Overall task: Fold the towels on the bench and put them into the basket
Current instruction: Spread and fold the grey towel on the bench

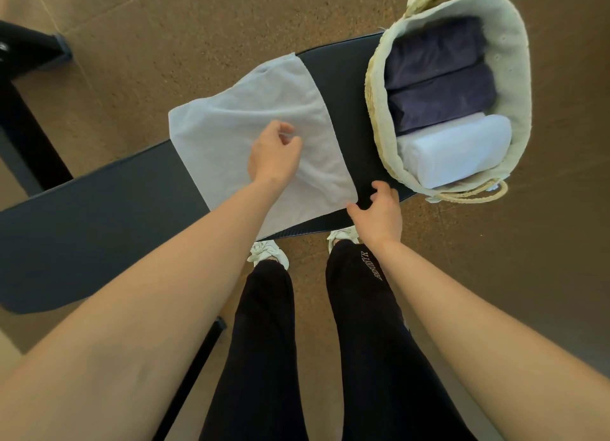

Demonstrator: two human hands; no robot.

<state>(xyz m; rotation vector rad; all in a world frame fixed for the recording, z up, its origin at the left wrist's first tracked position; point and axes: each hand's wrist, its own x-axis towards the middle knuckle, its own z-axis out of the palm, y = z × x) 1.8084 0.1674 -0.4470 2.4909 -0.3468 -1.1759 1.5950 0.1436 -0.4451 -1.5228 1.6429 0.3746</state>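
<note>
A pale grey cloth towel [251, 137] lies flat across the black padded counter [99, 216]. The left hand [274, 157] is loosely curled and empty above it, and the right hand [379, 209], fingers spread, is at its near corner. A lined straw basket [515, 77] stands at the counter's end over speckled brown floor [165, 28].

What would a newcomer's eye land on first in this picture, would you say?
Probably the pale grey towel spread open across the middle of the dark bench. Next, the woven basket at the bench's right end, holding two folded navy towels and one white towel.
</note>
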